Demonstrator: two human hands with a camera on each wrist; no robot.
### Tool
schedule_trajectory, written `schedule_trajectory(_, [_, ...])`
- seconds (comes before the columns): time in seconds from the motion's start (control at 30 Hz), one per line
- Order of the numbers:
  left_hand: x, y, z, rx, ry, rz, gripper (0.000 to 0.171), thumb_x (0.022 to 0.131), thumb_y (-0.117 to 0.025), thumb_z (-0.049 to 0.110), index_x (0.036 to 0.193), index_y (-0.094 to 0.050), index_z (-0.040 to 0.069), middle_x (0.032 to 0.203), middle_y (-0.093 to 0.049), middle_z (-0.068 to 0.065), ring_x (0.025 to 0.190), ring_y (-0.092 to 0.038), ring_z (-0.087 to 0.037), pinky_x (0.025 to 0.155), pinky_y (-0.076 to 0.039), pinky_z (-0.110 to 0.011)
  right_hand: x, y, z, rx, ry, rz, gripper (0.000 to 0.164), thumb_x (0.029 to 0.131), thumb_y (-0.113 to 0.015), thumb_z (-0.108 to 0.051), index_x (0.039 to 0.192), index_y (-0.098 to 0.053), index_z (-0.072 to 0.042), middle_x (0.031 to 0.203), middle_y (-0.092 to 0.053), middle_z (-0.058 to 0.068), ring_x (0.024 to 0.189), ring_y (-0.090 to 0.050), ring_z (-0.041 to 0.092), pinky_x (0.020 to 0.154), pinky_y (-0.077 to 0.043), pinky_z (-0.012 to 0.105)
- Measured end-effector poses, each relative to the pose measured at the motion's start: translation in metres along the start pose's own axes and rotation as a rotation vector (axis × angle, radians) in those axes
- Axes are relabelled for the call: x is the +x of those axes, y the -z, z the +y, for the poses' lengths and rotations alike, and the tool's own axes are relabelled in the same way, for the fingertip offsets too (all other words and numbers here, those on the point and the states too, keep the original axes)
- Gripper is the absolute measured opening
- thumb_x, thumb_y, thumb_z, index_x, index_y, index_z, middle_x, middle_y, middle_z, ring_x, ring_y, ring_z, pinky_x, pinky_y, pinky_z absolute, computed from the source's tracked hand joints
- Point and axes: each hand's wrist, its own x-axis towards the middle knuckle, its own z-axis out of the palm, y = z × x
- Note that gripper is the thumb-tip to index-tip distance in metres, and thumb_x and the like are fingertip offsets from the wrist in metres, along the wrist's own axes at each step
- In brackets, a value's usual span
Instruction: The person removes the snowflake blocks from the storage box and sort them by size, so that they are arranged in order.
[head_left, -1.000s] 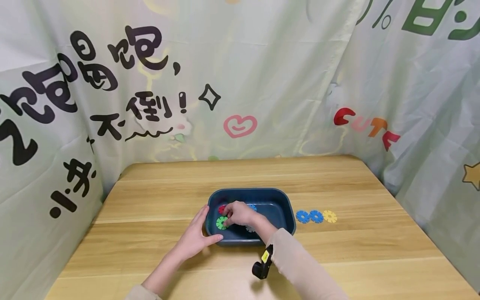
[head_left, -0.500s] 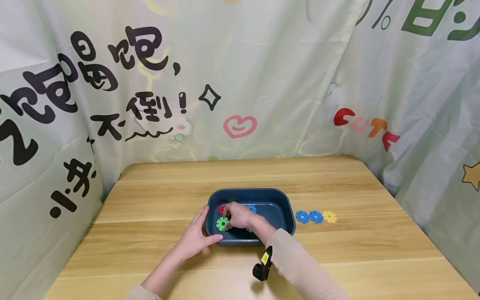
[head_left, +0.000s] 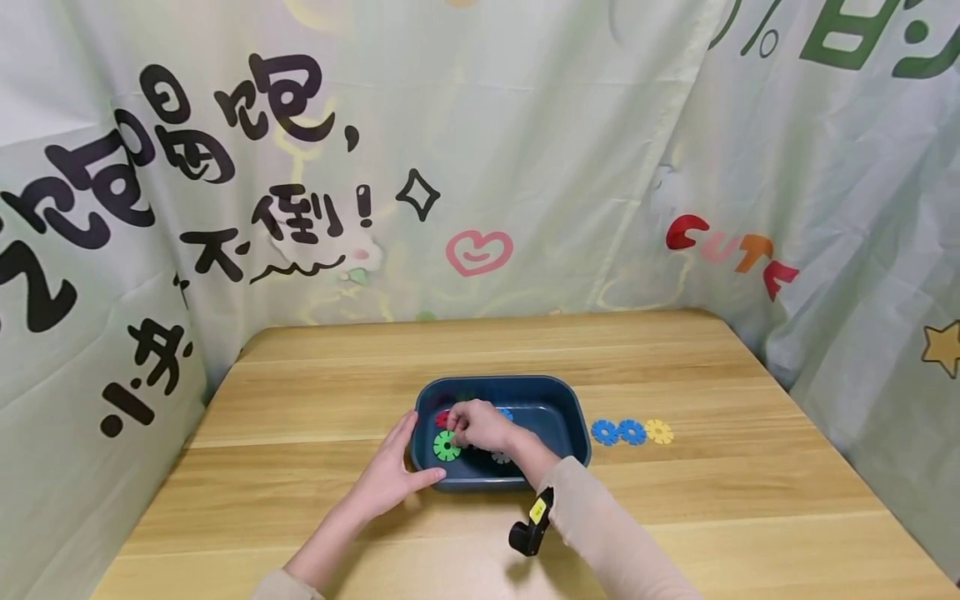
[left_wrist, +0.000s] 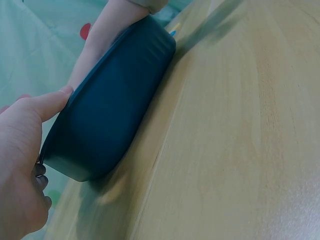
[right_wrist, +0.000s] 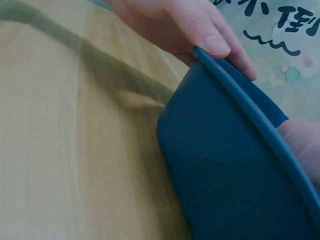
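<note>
My left hand (head_left: pixel 386 479) holds the left end of a dark blue plastic basin (head_left: pixel 517 390); the left wrist view shows its thumb (left_wrist: pixel 52 104) on the rim. Inside the basin, my right hand (head_left: pixel 483 427) has its thumb and finger pinched at the right edge of a green slotted plastic disc (head_left: pixel 446 447). A red disc (head_left: pixel 442 418) lies just behind it. Partly covered by my right hand are a blue disc (head_left: pixel 507 413) and a pale grey one (head_left: pixel 501 457). In the right wrist view the basin wall hides most of my right hand (right_wrist: pixel 304 145).
Right of the basin, a blue disc (head_left: pixel 604 432), another blue disc (head_left: pixel 632 432) and a yellow disc (head_left: pixel 660 432) lie in a row on the wooden table (head_left: pixel 735 500). A printed curtain (head_left: pixel 555 183) hangs behind the table. A small black camera (head_left: pixel 530 529) sits on my right wrist.
The green disc and my right fingers at its edge have shifted very slightly. My left hand and the basin stay where they were, and the row of discs on the table is unchanged.
</note>
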Motion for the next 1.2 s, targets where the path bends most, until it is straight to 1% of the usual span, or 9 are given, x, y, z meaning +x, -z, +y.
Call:
schedule_trajectory(0.1, [0.000,0.000,0.001,0.002,-0.004,0.001,0.095,0.075,-0.077,0.034,0.145,-0.024,-0.002,0.151,-0.020,-0.018,0.136,-0.020,-0.037,0.105,-0.023,-0.055,0.000,0.002,0.000,0.069,-0.005,0.017,0.009,0.081,-0.064,0.004,0.086,-0.060,-0.002,0.068,-0.056,0.002,0.057,-0.054,0.014,0.054,-0.050,0.027])
schedule_trajectory(0.23, [0.001,0.000,0.002,0.006,-0.006,0.000,0.095,0.075,-0.077,0.034,0.145,-0.024,-0.002,0.151,-0.020,-0.019,0.136,-0.020,-0.037,0.105,-0.023,-0.055,-0.002,0.007,-0.001,0.119,-0.007,0.045,0.008,0.082,-0.064,0.003,0.087,-0.060,-0.001,0.069,-0.057,0.004,0.057,-0.055,0.015,0.053,-0.051,0.028])
schedule_trajectory(0.47, [0.001,0.001,0.002,0.011,0.006,-0.008,0.095,0.075,-0.076,0.036,0.145,-0.023,-0.001,0.151,-0.020,-0.018,0.136,-0.020,-0.037,0.105,-0.023,-0.055,-0.007,0.018,-0.001,0.159,-0.012,0.083,0.008,0.083,-0.065,-0.002,0.090,-0.060,-0.002,0.073,-0.056,0.004,0.063,-0.055,0.017,0.058,-0.052,0.030])
schedule_trajectory(0.63, [0.002,0.001,0.001,0.021,0.014,-0.009,0.096,0.075,-0.076,0.038,0.145,-0.024,-0.001,0.151,-0.020,-0.018,0.136,-0.021,-0.037,0.105,-0.023,-0.055,-0.013,0.028,0.002,0.239,-0.015,0.106,0.010,0.084,-0.064,-0.002,0.092,-0.058,0.001,0.073,-0.056,0.005,0.064,-0.057,0.021,0.061,-0.054,0.033])
schedule_trajectory(0.73, [0.003,0.001,0.001,0.022,0.021,-0.007,0.097,0.074,-0.076,0.039,0.145,-0.024,0.000,0.151,-0.021,-0.017,0.136,-0.021,-0.037,0.105,-0.024,-0.055,-0.018,0.036,0.001,0.293,-0.015,0.118,0.011,0.085,-0.063,-0.001,0.094,-0.057,0.004,0.075,-0.055,0.006,0.068,-0.058,0.025,0.065,-0.054,0.038])
schedule_trajectory(0.87, [0.003,0.000,0.001,0.023,0.023,-0.004,0.097,0.074,-0.076,0.039,0.145,-0.024,-0.001,0.150,-0.022,-0.018,0.135,-0.022,-0.038,0.104,-0.025,-0.057,-0.030,0.048,-0.007,0.341,-0.018,0.121,0.013,0.086,-0.059,0.003,0.096,-0.055,0.009,0.076,-0.054,0.008,0.074,-0.057,0.036,0.072,-0.052,0.049])
schedule_trajectory(0.97, [0.002,-0.001,0.001,0.019,0.027,0.000,0.097,0.074,-0.077,0.039,0.145,-0.024,-0.001,0.150,-0.022,-0.019,0.135,-0.023,-0.038,0.103,-0.025,-0.057,-0.037,0.057,-0.007,0.373,-0.027,0.126,0.014,0.087,-0.058,0.002,0.098,-0.054,0.009,0.078,-0.055,0.009,0.079,-0.057,0.041,0.076,-0.050,0.053])
schedule_trajectory(1.07, [0.001,-0.001,0.002,0.020,0.032,0.008,0.097,0.073,-0.077,0.038,0.145,-0.024,0.000,0.150,-0.022,-0.019,0.135,-0.023,-0.038,0.103,-0.026,-0.057,-0.040,0.067,0.001,0.395,-0.027,0.162,0.014,0.087,-0.059,0.001,0.099,-0.054,0.008,0.079,-0.056,0.008,0.078,-0.058,0.036,0.076,-0.050,0.051])
schedule_trajectory(1.2, [0.000,-0.001,0.003,0.027,0.029,0.019,0.098,0.072,-0.078,0.037,0.145,-0.025,0.000,0.150,-0.023,-0.018,0.135,-0.024,-0.037,0.103,-0.026,-0.056,-0.048,0.084,0.012,0.405,-0.014,0.241,0.018,0.085,-0.061,0.001,0.099,-0.053,0.009,0.079,-0.056,0.007,0.069,-0.059,0.021,0.073,-0.053,0.046])
